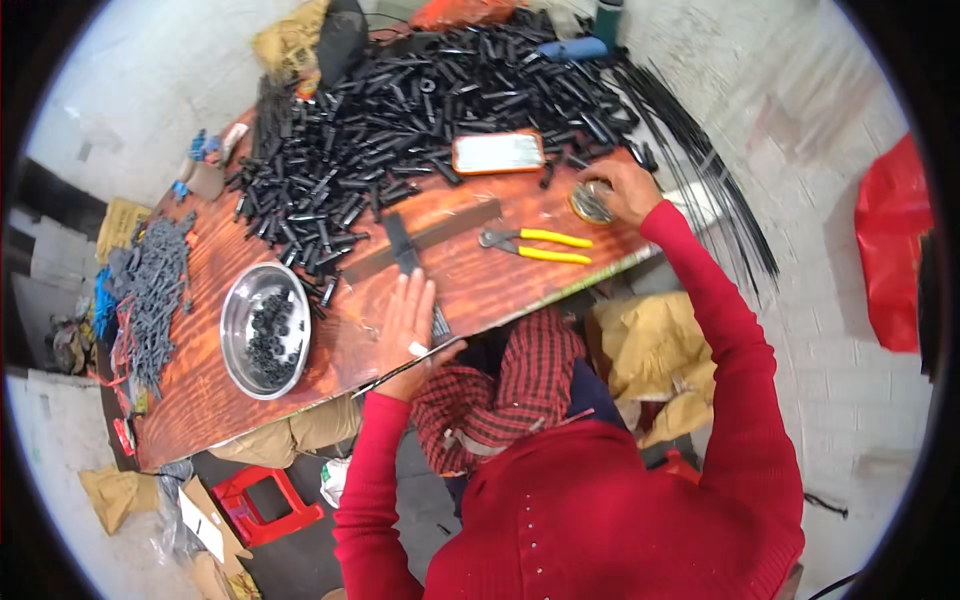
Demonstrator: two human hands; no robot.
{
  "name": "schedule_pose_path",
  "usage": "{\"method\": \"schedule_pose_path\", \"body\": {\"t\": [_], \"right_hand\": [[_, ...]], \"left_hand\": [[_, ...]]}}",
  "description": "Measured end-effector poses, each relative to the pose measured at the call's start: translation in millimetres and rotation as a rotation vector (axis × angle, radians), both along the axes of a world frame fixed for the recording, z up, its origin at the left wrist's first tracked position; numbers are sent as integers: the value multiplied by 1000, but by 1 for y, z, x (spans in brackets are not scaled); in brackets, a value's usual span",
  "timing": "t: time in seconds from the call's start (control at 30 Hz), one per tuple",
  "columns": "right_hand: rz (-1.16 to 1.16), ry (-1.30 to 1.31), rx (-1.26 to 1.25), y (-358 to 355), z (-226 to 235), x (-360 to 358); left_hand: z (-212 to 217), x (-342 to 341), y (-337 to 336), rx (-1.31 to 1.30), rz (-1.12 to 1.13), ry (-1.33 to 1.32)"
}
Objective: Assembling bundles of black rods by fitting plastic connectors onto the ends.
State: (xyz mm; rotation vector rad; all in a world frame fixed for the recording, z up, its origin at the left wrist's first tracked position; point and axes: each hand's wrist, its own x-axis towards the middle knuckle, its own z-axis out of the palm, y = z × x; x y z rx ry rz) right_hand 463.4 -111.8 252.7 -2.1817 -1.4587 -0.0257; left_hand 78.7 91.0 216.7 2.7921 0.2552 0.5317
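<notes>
My left hand (408, 322) lies flat, fingers together, on the near edge of the wooden table (200, 390), pressing on the lower end of a dark flat strip (402, 243). My right hand (622, 190) reaches to the table's right edge and grips a small round tin (590, 203). Yellow-handled pliers (535, 246) lie between the two hands. A long grey bar (440, 235) crosses under the dark strip.
A large heap of black tubes (400, 120) covers the far half of the table. A steel bowl (262, 330) with black rings sits at the left. A phone in an orange case (497, 152), long black rods (700, 170) at the right, grey parts (150, 285) at the left edge.
</notes>
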Motion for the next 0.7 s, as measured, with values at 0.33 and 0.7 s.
{"method": "schedule_pose_path", "body": {"t": [0.33,0.7], "right_hand": [[73,-146,24,127,-7,7],[50,-301,14,164,-13,1]], "left_hand": [[0,4,6,-10,16,35],[5,9,7,4,38,39]]}}
